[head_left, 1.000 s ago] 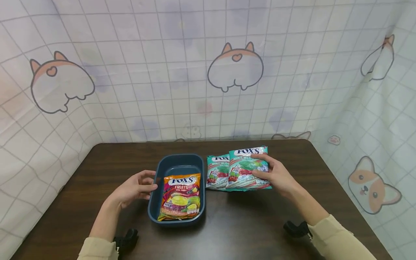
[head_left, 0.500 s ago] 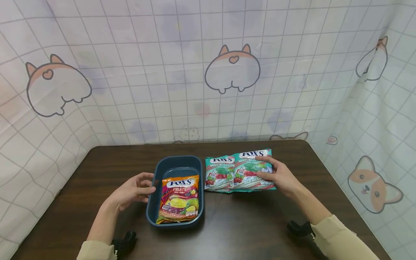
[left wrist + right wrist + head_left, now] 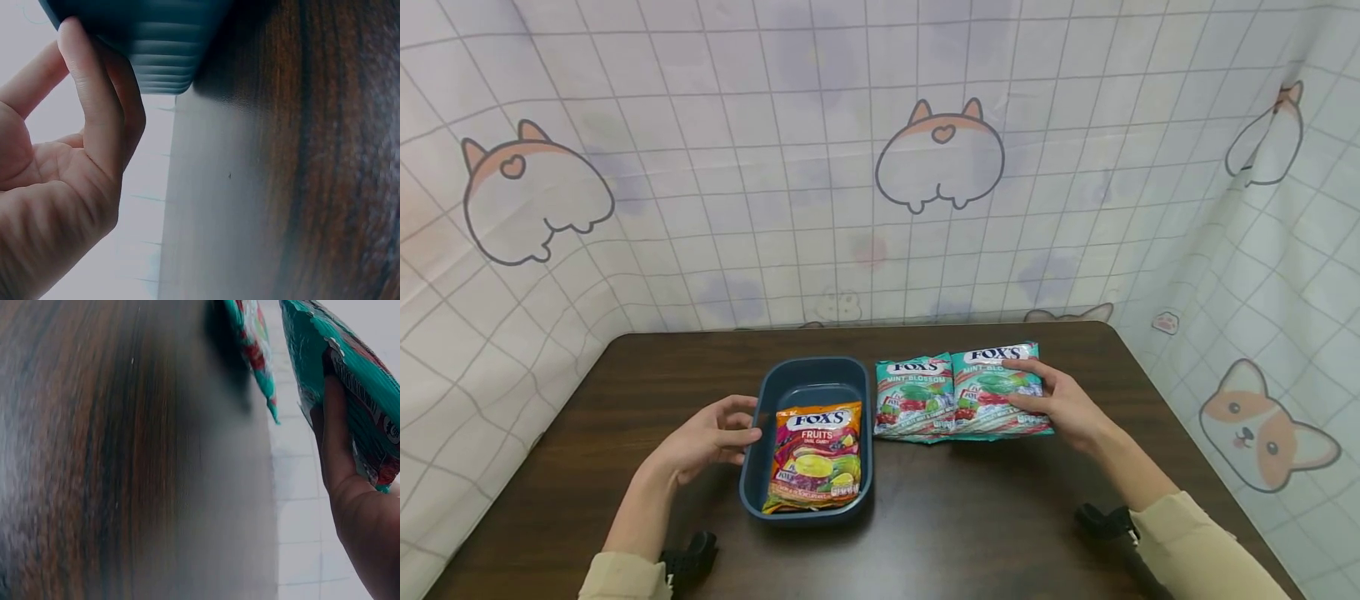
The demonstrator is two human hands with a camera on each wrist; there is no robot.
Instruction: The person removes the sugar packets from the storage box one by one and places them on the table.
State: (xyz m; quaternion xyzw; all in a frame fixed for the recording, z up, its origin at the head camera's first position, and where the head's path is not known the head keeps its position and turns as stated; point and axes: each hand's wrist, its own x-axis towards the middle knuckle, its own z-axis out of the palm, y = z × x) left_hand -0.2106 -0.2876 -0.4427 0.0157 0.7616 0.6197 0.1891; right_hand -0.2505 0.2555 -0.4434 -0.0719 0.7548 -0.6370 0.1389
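In the head view my left hand (image 3: 711, 437) pinches the left rim of a dark blue plastic bin (image 3: 811, 367). An orange and purple bag of fruit candy (image 3: 816, 458) lies in that bin. My right hand (image 3: 1067, 408) grips a teal bag of mint candy (image 3: 992, 387) by its right side. The right wrist view shows this held candy bag (image 3: 369, 381) lifted off the table, with fingers along its underside. Just left of it, a second teal mint candy bag (image 3: 915, 398) lies beside the bin. In the left wrist view, fingers (image 3: 94, 94) touch the bin's ribbed outer wall (image 3: 165, 53).
A dark wooden table (image 3: 955, 517) carries everything. Behind it and along both sides hangs a white checked curtain (image 3: 820, 167) with cartoon dogs. Black wrist straps (image 3: 692, 554) sit by both sleeves.
The right hand has moved right with its mint candy bag, which now overlaps the other mint bag far less and shows more of it. The left hand stays at the bin's rim.
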